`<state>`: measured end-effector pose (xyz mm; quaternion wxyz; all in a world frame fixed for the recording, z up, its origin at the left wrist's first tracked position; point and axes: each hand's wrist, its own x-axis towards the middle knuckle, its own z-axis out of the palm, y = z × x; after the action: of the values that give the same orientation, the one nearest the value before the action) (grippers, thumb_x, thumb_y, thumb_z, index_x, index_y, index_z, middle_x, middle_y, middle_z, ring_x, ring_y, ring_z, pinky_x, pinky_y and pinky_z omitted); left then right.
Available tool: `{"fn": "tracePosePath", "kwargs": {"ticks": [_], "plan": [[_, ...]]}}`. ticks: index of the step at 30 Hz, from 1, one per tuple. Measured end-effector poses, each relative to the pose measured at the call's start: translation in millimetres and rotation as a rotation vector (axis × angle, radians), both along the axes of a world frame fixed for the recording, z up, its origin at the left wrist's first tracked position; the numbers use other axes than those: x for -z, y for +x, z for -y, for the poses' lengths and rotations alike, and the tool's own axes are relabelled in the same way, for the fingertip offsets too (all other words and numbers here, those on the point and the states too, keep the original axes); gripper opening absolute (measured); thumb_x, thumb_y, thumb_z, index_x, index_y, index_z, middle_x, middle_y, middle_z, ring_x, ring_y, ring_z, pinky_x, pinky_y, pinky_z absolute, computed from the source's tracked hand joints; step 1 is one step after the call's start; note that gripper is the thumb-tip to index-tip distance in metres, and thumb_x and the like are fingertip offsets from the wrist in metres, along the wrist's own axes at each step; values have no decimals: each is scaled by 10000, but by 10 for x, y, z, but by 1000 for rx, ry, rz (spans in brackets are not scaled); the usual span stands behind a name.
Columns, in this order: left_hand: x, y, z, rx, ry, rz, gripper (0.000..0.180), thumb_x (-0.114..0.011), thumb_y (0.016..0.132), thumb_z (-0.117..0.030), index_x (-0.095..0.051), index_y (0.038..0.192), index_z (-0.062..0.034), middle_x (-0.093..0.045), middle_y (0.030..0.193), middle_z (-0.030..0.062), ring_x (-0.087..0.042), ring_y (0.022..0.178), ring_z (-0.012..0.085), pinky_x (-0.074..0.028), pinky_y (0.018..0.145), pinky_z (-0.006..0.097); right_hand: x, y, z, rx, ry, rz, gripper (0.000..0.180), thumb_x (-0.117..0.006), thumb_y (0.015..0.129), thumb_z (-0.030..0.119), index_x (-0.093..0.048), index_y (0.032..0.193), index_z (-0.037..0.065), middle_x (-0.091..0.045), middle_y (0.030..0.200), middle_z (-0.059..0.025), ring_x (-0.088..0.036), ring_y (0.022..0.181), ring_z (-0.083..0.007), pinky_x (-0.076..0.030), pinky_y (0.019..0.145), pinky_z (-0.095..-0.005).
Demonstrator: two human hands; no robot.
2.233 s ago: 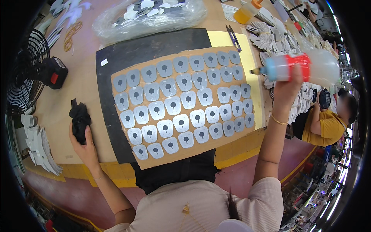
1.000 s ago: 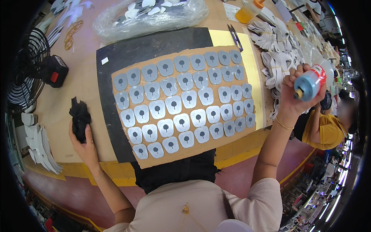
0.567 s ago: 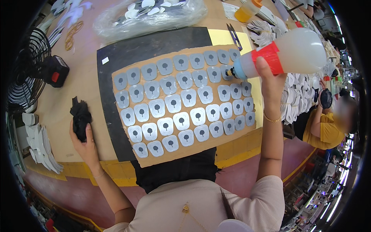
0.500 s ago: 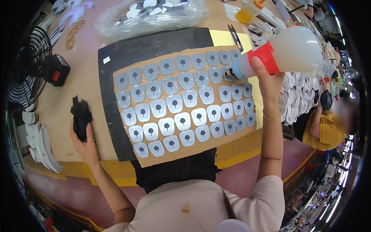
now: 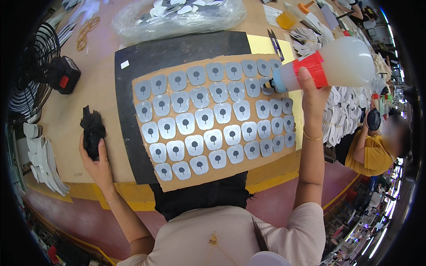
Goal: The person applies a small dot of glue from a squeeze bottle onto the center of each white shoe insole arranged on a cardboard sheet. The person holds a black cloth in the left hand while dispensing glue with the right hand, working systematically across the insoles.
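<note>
My right hand is wrapped round a squeeze bottle of cloudy whitish liquid, banded with red tape. The bottle lies nearly level, its dark nozzle pointing left over the upper right pieces. Beneath it, a brown cardboard sheet carries rows of rounded silver-grey pieces, each with a dark tree-like mark. One spot in the third row from the top shows bare cardboard. On the left, my left hand has its fingers curled round a crumpled black cloth resting on the table.
A black mat and a yellow sheet lie under the cardboard. Thread snips and an orange-capped bottle sit behind. A plastic bag of pieces is at the back, a fan at left. A co-worker in yellow is at right.
The right hand and bottle have shifted slightly right, with the nozzle still over the upper right pieces. My left hand stays on the black cloth. The whole view has shifted a little.
</note>
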<state>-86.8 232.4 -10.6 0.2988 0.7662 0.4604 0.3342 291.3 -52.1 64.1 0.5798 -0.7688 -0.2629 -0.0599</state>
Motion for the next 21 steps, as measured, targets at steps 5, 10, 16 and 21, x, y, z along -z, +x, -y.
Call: {"fn": "tracePosePath", "kwargs": {"ticks": [5, 10, 16, 21], "plan": [[-28, 18, 14, -23, -40, -11, 469, -648, 902, -105, -473, 1320, 18, -530, 1266, 143, -525, 1121, 217, -405, 987, 319, -29, -49, -2, -21, -47, -1, 494, -820, 728, 278, -594, 1063, -6, -654, 963, -114, -653, 851, -180, -545, 752, -298], [-35, 23, 13, -32, -59, -18, 470, -646, 902, -103, -471, 1320, 19, -535, 1260, 140, -528, 1113, 215, -406, 984, 319, 8, -95, -54, -59, -90, -6, 498, -823, 726, 259, -587, 1078, -2, -650, 978, -109, -650, 861, -184, -544, 758, -300], [-21, 17, 6, -9, -25, -8, 470, -643, 903, -103, -471, 1323, 20, -537, 1258, 142, -534, 1104, 216, -403, 987, 319, 67, -35, 22, -39, -15, -29, 547, -819, 736, 258, -564, 1146, 2, -629, 1044, -105, -636, 917, -187, -531, 808, -314], [-9, 8, 4, -12, -34, 1, 476, -646, 902, -101, -469, 1327, 18, -536, 1261, 142, -532, 1110, 214, -405, 985, 318, -285, 76, 161, -162, 645, -204, 575, -651, 840, 420, -495, 1243, 41, -610, 1043, -108, -624, 958, -221, -538, 833, -379]]}}
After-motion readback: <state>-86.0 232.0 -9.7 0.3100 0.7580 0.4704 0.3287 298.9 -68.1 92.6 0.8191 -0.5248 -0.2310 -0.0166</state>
